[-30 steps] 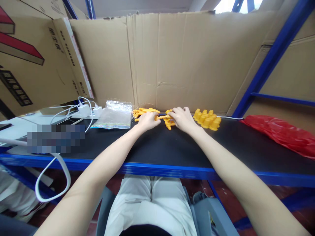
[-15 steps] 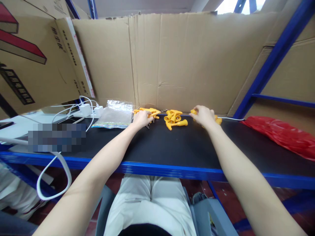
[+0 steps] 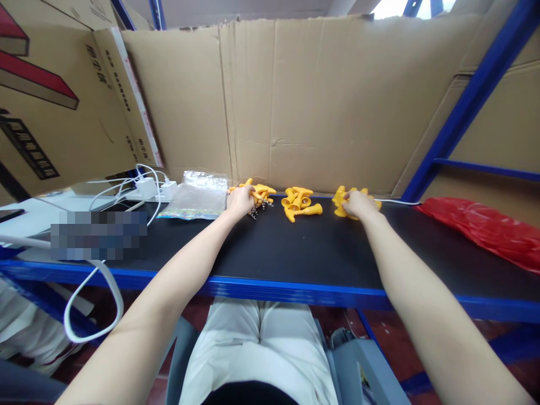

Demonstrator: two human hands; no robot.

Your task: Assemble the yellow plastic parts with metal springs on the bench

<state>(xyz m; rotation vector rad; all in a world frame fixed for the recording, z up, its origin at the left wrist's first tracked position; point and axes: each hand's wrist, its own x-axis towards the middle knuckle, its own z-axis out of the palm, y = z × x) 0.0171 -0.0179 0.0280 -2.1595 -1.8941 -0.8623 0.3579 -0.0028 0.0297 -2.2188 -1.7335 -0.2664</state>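
My left hand (image 3: 240, 202) is closed at the back of the black shelf, its fingertips on a yellow T-handled corkscrew (image 3: 248, 183). Other yellow corkscrews with shiny metal spirals (image 3: 255, 211) lie heaped beside and partly under that hand. My right hand (image 3: 360, 205) reaches into a second heap of yellow bell-shaped plastic pieces (image 3: 338, 202), its fingers curled on one of them; the palm hides part of this heap. Between the hands sits a small group of yellow corkscrew parts (image 3: 297, 201), T-handles and hollow bell-shaped pieces together.
A clear plastic bag (image 3: 196, 199) lies left of the corkscrews, near white chargers and cables (image 3: 146, 188). On the right is a red plastic bag (image 3: 476, 225). A cardboard wall (image 3: 316, 112) stands behind; a blue shelf edge (image 3: 295, 289) runs in front.
My right hand has shifted a little to the right, showing more of the yellow heap. My left hand has moved slightly left, and a corkscrew handle now stands up at its fingertips.
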